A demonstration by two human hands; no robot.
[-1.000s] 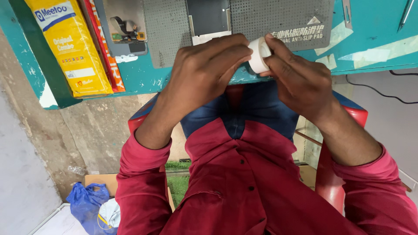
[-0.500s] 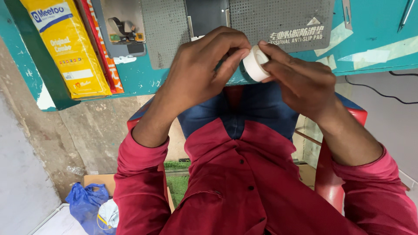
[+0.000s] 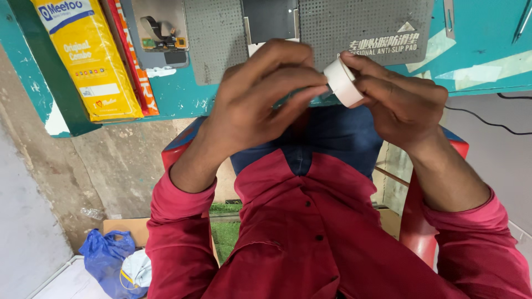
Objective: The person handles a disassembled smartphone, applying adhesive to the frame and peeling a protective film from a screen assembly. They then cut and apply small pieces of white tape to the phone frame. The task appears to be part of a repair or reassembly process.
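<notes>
My right hand [image 3: 402,102] grips a small white roll of tape [image 3: 342,83] between thumb and fingers, just in front of the teal table's edge. My left hand [image 3: 260,97] is closed beside it, with its fingertips pinched at the roll's near side. Whether a tape end sits between those fingertips is hidden. Both hands hover over my lap, below a grey perforated anti-slip pad [image 3: 354,27] on which a dismantled phone [image 3: 270,21] lies.
A yellow packet [image 3: 88,58] and a red packet [image 3: 132,55] lie at the left of the teal table [image 3: 476,44]. A grey phone part with a flex cable [image 3: 160,36] rests beside them. A red chair [image 3: 421,221], a blue bag [image 3: 108,257] and a black cable [image 3: 487,124] are below.
Both hands have lifted slightly toward the table. The white roll has turned in my right hand so its flat face shows more, and my left fingers have closed on its near side.
</notes>
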